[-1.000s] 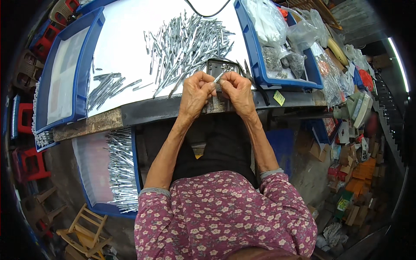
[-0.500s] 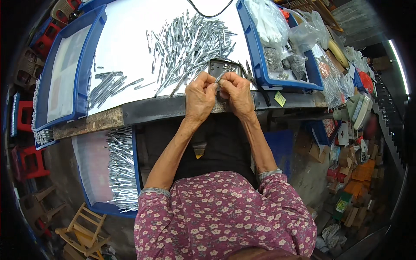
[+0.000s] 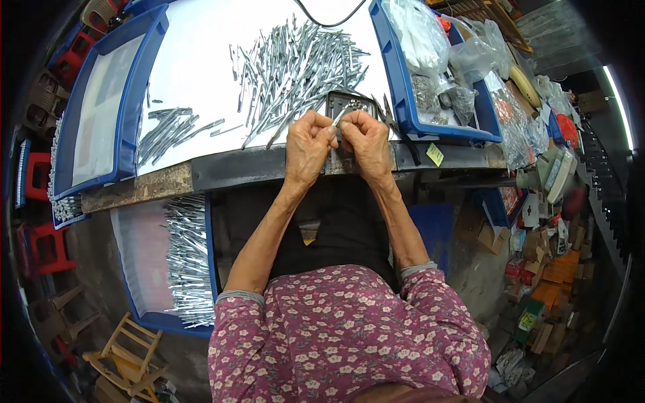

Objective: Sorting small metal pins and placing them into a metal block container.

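Note:
At the table's front edge, my left hand (image 3: 308, 151) is closed in a pinch on a slim silvery metal rod (image 3: 340, 117), whose tip points up and away. My right hand (image 3: 367, 148) is pinched closed right beside it, fingertips close to the rod; whatever they grip is hidden. Just beyond both hands lies a small dark tray (image 3: 330, 102) with tiny shiny parts in it. A large heap of slim metal rods (image 3: 295, 70) spreads over the white tabletop behind my left hand. To the right of the tray rest dark-handled pliers (image 3: 390, 115).
A blue bin (image 3: 404, 101) with plastic bags of small parts stands at right. At left are a smaller rod pile (image 3: 168, 134) and a blue tray (image 3: 129, 134). Below the table edge (image 3: 242, 166), another blue tray (image 3: 158, 322) holds many metal rods. A yellow label (image 3: 435, 156) hangs at the edge.
The rod between my fingers now points more steeply upward and shows more of its length. My hands are slightly farther apart and otherwise in nearly the same place.

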The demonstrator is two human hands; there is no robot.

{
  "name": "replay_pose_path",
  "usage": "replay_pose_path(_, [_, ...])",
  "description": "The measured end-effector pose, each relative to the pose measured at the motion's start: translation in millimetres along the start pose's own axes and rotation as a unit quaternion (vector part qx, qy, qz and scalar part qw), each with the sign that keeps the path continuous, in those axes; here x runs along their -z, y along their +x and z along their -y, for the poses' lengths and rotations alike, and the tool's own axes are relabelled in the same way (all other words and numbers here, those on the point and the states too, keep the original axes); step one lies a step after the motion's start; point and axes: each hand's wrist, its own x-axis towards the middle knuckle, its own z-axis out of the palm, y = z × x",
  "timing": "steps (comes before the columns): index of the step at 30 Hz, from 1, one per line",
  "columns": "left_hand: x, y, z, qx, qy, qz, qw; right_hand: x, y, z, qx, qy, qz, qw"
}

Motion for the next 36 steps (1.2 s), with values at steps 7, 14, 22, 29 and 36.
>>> replay_pose_path(7, [0, -3, 6, -0.049, 0.059, -0.003, 0.997, -1, -2, 1, -0.032, 0.055, 0.008, 0.998])
replay_pose_path(14, [-1, -5, 5, -0.065, 0.088, -0.008, 0.994, 2, -1, 0, -0.05, 0.126, 0.039, 0.99])
replay_pose_path(22, [4, -2, -2, 0.011, 0.031, 0.023, 0.999, 2, -2, 5, -0.027, 0.064, 0.027, 0.997])
replay_pose_path(29, [1, -5, 7, -0.095, 0.127, -0.007, 0.987, 3, -3, -2, -0.042, 0.095, 0.032, 0.994])
replay_pose_path(36, [-1, -6, 2, -0.095, 0.119, 0.001, 0.988, 3, -4, 1, -0.045, 0.156, 0.049, 0.985])
